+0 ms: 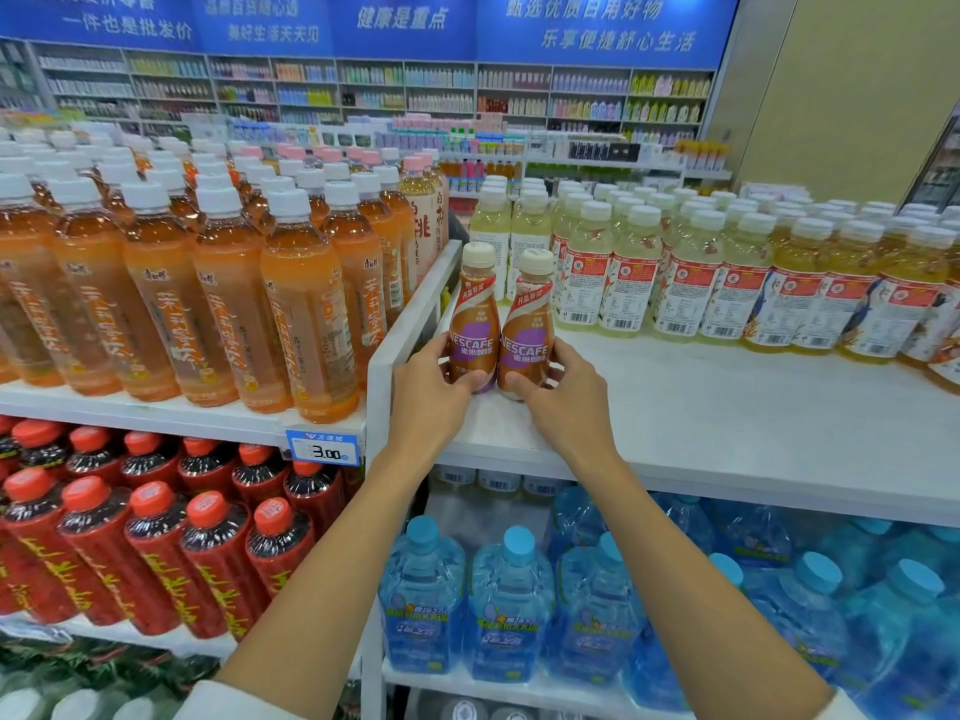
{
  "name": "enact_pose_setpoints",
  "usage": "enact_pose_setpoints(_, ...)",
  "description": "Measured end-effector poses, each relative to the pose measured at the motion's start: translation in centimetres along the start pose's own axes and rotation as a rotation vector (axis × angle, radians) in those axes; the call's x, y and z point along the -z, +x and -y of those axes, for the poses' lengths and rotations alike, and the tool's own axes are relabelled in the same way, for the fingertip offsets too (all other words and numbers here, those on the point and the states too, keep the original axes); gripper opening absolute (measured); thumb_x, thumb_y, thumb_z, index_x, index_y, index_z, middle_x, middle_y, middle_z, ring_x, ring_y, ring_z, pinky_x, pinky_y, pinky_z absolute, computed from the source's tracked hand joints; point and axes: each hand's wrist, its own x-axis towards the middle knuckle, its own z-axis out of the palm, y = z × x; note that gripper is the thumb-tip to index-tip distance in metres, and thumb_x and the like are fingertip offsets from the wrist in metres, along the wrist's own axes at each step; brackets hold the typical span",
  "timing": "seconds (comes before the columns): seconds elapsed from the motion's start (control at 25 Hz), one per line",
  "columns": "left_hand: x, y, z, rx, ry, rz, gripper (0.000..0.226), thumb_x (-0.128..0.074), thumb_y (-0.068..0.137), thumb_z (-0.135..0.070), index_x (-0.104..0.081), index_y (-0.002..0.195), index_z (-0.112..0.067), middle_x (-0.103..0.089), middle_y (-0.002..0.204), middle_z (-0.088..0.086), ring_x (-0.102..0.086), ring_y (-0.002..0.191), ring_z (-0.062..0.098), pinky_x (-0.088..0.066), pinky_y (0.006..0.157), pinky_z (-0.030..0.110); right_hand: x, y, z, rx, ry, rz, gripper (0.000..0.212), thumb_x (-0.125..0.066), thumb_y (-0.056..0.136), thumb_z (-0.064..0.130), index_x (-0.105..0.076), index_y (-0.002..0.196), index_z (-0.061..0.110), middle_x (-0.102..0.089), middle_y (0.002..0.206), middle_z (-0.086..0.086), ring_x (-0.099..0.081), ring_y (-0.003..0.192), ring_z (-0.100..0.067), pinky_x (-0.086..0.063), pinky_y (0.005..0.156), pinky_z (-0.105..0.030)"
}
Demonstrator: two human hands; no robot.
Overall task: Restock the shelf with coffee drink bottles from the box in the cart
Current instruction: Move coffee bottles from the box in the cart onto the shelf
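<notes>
Two brown Nescafe coffee bottles with cream caps stand upright side by side near the front left corner of the white top shelf (675, 407). My left hand (431, 392) grips the lower part of the left coffee bottle (471, 314). My right hand (558, 397) grips the lower part of the right coffee bottle (527, 324). The two bottles touch each other. The cart and its box are out of view.
Pale yellow drink bottles (623, 262) line the back of the same shelf. Orange tea bottles (218, 283) fill the neighbouring shelf left of a white divider (415, 314). Blue water jugs (514, 605) and red-capped bottles (156, 537) sit below. A price tag (323, 449) reads 3.00.
</notes>
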Motion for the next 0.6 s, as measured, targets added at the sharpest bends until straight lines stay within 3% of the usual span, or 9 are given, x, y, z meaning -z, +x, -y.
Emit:
enact_pose_setpoints(0.16,-0.22,0.23,0.47,-0.002,0.001,-0.004,0.059,-0.081,0.083,-0.024,-0.059,0.138,-0.020,-0.069,0.125,-0.005,-0.065,0.112,0.011,-0.053,0.101,0.037,-0.18,0.15,-0.30,-0.003,0.007,0.003,0.052,-0.080,0.085,0.025,-0.058,0.133,0.021,-0.067,0.118,0.006,-0.063,0.104,-0.008,-0.047,0.081,-0.013)
enact_pose_setpoints(0.4,-0.26,0.21,0.58,0.018,-0.003,-0.017,0.060,-0.080,0.084,-0.023,-0.055,0.139,-0.016,-0.067,0.127,-0.003,-0.062,0.108,0.006,-0.049,0.094,0.022,-0.23,0.29,-0.34,-0.016,-0.020,0.021,0.053,-0.077,0.089,0.023,-0.055,0.137,0.022,-0.064,0.123,0.006,-0.060,0.106,-0.007,-0.044,0.077,-0.009)
enact_pose_setpoints(0.6,-0.54,-0.03,0.93,-0.022,0.077,-0.019,0.057,-0.077,0.086,-0.036,-0.055,0.138,-0.025,-0.066,0.126,-0.006,-0.062,0.114,0.011,-0.054,0.100,0.038,-0.39,0.18,-0.57,-0.014,-0.087,0.034,0.049,-0.074,0.091,0.030,-0.053,0.134,0.026,-0.064,0.122,0.003,-0.061,0.102,-0.007,-0.051,0.083,-0.019)
